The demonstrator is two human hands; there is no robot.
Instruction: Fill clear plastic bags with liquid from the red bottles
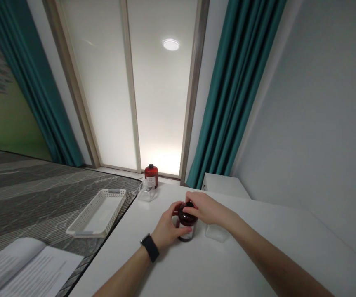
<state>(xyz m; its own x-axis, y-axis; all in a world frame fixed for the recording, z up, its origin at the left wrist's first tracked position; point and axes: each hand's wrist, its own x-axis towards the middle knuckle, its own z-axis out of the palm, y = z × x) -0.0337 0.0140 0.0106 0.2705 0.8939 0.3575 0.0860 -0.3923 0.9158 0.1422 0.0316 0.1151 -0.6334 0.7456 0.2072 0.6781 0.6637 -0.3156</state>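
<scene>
A dark red bottle [186,218] with a white label stands on the white table [128,255], held between both hands. My left hand [166,227], with a black watch on its wrist, wraps the bottle's body from the left. My right hand [204,208] comes from the right, its fingers over the dark cap. The hands hide most of the label. A clear plastic box [216,233] lies just right of the bottle, close to my right wrist. Farther back stands a red bottle with a black cap [151,175], beside a clear container [145,192].
A white perforated basket tray [99,212] and an open book [32,268] sit left of the table, over a grey patterned mattress [41,189]. A white cabinet [224,185] stands at the table's back right, against a wall and teal curtains [224,95].
</scene>
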